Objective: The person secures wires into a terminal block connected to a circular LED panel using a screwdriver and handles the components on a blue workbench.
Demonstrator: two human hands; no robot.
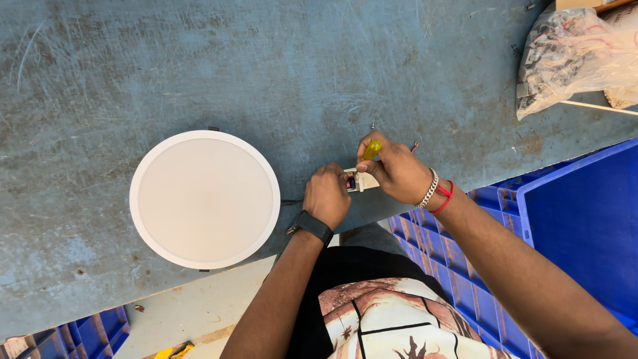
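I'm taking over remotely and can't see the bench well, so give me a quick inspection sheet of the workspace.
Surface: worn, scratched blue-grey bench top.
Job's things: small white connector block; yellow-handled screwdriver; round white panel light, flat on the bench.
Clutter: clear plastic bag, top right.
Grippers: left hand grips the block; right hand holds the screwdriver at it.
Cables: dark lead runs from the light towards the left hand.
Surroundings: blue plastic crate, right.
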